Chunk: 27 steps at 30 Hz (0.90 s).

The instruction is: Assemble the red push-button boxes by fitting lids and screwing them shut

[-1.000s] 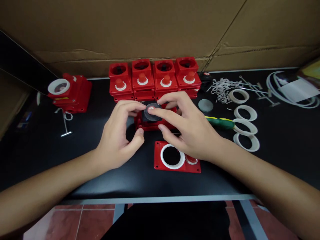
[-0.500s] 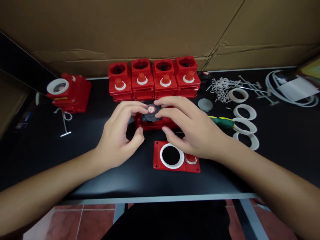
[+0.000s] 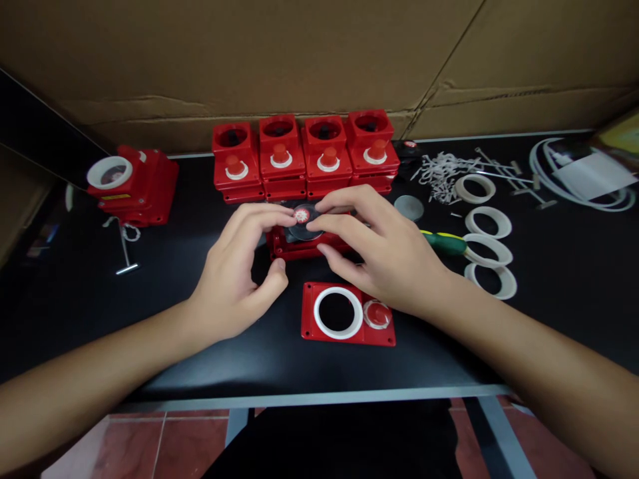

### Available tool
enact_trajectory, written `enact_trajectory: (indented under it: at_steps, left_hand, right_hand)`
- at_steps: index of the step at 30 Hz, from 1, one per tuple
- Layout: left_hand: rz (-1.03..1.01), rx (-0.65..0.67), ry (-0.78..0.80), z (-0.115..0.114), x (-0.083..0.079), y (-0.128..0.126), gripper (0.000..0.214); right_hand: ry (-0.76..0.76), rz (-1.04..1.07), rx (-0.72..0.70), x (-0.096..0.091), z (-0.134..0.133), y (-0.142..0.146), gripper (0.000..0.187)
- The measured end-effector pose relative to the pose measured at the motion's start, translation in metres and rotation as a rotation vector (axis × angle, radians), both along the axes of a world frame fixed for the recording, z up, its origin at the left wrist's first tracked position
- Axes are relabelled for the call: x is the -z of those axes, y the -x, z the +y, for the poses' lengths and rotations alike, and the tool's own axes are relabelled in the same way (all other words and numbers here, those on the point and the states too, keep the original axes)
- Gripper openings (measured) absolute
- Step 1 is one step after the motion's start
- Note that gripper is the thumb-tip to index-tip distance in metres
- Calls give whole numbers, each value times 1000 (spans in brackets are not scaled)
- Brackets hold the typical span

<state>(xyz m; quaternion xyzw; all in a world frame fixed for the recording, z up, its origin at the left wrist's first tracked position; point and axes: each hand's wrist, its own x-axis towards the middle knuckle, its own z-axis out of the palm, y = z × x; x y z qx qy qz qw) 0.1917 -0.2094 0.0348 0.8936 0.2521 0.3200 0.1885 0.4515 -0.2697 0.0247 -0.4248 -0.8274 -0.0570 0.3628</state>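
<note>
My left hand point(image 3: 238, 273) and my right hand point(image 3: 382, 253) meet over an open red box point(image 3: 294, 247) in the middle of the black table point(image 3: 190, 346). Fingertips of both hands pinch a round black disc with a red and white centre point(image 3: 302, 222) that sits on top of the box. The left thumb rests against the box's front left corner. Just in front of the hands lies a red cover plate point(image 3: 348, 313) with a white ring and a small red button.
Several assembled red boxes point(image 3: 304, 158) stand in a row behind. Another red box point(image 3: 130, 184) lies at the left with a metal key point(image 3: 124, 247). On the right lie a green-handled screwdriver point(image 3: 444, 242), white rings point(image 3: 489, 249), a grey disc point(image 3: 409, 207). Cardboard wall point(image 3: 319, 60) behind.
The right hand's fingers have drawn in closer over the disc, and the disc has turned a little between the fingertips. The view has shifted slightly.
</note>
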Motion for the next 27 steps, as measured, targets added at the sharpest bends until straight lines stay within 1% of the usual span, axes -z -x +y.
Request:
enact_trajectory:
  at_steps: [4, 6, 10, 15, 17, 21, 24, 27]
  left_hand:
    - [-7, -1, -1, 0, 1, 0, 45]
    - [-14, 6, -3, 0, 1, -1, 46]
    - [-20, 13, -15, 1, 2, -1, 46]
    - [-17, 27, -5, 1, 2, -1, 44]
    - [-1, 32, 8, 0, 1, -1, 39]
    - [3, 37, 24, -2, -1, -2, 22]
    - [22, 38, 32, -3, -2, -2, 20]
    - [42, 27, 10, -4, -1, -1, 23]
  right_hand:
    - [12, -21, 35, -2, 1, 1, 21]
    - [-3, -28, 46, -2, 2, 1, 21]
    - [-38, 9, 20, -2, 5, 0, 22]
    - [18, 26, 43, -3, 4, 0, 24]
    - [39, 19, 52, -4, 3, 0, 26]
    - [72, -6, 60, -5, 1, 0, 31]
    - [88, -24, 69, -5, 1, 0, 33]
    - [96, -23, 73, -4, 1, 0, 33]
